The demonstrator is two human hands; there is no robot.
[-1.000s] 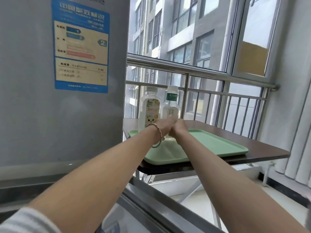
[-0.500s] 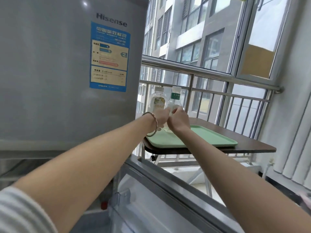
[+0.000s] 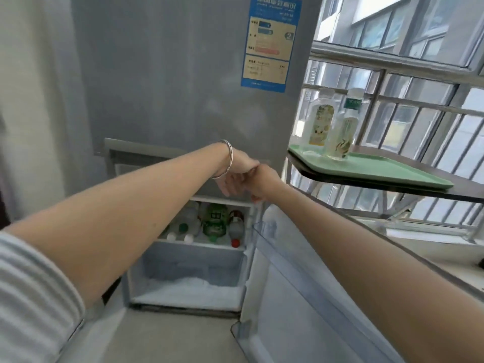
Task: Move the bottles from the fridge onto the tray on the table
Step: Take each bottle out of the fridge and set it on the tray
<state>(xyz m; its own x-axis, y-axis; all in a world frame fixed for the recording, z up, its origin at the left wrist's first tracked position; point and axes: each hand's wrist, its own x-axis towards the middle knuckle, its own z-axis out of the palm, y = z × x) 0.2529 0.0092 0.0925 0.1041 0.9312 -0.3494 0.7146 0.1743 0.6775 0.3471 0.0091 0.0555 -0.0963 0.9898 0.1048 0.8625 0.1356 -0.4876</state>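
Both hands are hanging empty in front of the grey fridge [image 3: 167,82], just above its open lower compartment: the left hand [image 3: 237,174] with fingers loosely spread and drooping, the right hand [image 3: 264,183] loosely curled, the two touching. Several bottles [image 3: 214,222] are lying on the compartment's shelf. Two more bottles [image 3: 330,124] are standing upright on the far left corner of the green tray [image 3: 387,169], sitting on the table [image 3: 466,189] at right

A home balcony: a household fridge [image 3: 183,74] stands beside a railed window [image 3: 392,61] facing apartment blocks, with a small desk [image 3: 466,189] nearby.
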